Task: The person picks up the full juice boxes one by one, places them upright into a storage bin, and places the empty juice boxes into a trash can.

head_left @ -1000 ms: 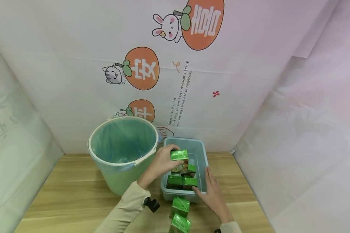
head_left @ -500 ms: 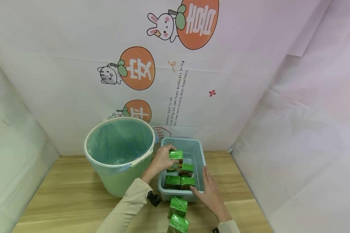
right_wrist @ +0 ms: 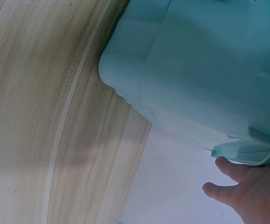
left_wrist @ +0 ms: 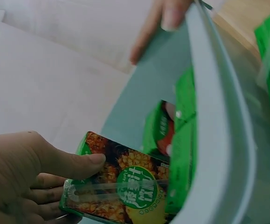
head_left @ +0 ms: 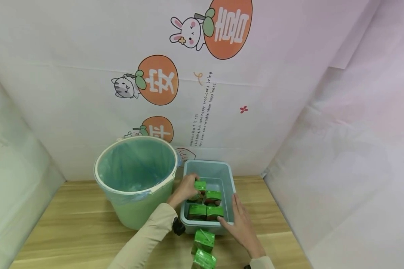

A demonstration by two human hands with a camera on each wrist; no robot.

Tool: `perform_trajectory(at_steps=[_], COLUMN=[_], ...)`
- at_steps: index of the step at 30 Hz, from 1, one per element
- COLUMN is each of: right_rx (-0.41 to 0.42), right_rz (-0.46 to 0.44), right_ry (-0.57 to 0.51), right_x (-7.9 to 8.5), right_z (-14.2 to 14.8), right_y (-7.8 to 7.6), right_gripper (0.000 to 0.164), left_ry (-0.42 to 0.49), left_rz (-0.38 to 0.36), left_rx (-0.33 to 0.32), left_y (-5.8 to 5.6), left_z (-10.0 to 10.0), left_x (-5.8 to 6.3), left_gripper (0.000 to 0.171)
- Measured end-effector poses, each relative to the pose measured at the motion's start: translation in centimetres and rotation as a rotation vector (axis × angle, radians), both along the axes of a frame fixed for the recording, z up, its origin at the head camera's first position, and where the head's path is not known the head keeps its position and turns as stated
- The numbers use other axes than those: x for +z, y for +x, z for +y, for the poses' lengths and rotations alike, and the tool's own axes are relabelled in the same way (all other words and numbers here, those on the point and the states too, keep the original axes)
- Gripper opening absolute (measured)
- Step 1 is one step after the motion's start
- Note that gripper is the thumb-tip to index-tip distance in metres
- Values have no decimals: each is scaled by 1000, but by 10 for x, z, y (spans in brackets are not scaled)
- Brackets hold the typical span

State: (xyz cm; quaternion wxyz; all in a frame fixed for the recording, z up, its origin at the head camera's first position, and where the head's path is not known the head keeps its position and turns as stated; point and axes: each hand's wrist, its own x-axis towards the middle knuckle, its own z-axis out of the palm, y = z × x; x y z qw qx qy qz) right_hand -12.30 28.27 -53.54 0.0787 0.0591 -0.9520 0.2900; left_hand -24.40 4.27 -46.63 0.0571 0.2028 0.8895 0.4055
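My left hand [head_left: 185, 189] grips a green juice carton [left_wrist: 125, 182] with pineapples printed on its front, low inside a blue plastic bin [head_left: 208, 169]. The left wrist view shows the thumb across the printed face and the fingers behind. Right beside that carton sit more green cartons: one [head_left: 213, 195] to its right and two others, a left one [head_left: 197, 212] and a right one [head_left: 215, 212], along the near wall. My right hand [head_left: 243, 228] rests at the bin's near right corner, fingers extended along the side rim and thumb over the front rim.
Two more green cartons, a farther one [head_left: 204, 239] and a nearer one [head_left: 204, 258], stand on the wooden table [head_left: 74, 224] before the bin. A tall pale green bucket [head_left: 129, 211] with a bag liner is close on the left. A printed white sheet [head_left: 272, 74] hangs behind.
My left hand has lowered its carton deeper into the bin, beside the others. The right hand stays at the corner. The head view has shifted slightly.
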Motion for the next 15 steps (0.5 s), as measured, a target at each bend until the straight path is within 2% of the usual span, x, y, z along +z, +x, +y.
perform_trajectory(at_steps=[4,6,10,13,15], right_rx=[-5,-6,-6,-7,-12], right_rz=[-2,4,5,-11,-20], right_ry=[-3,-1,-3,-7,-8], right_x=[0,0,0,1,0], right_z=[-2,-2,-2,-2,-1], right_y=[2,2,2,2,1], right_gripper=[106,106,105,106,106], left_ry=[-51,-71,-128,-178,-178], left_rz=[-23,-28,26,92,114], left_rx=[-27,-43,-54,-60,-76], left_y=[-2,-15,-46,-53,-56], left_z=[1,2,8,10,12], left_x=[-9,-31,-83,-96,-99], left_gripper=[46,47,45,36,24])
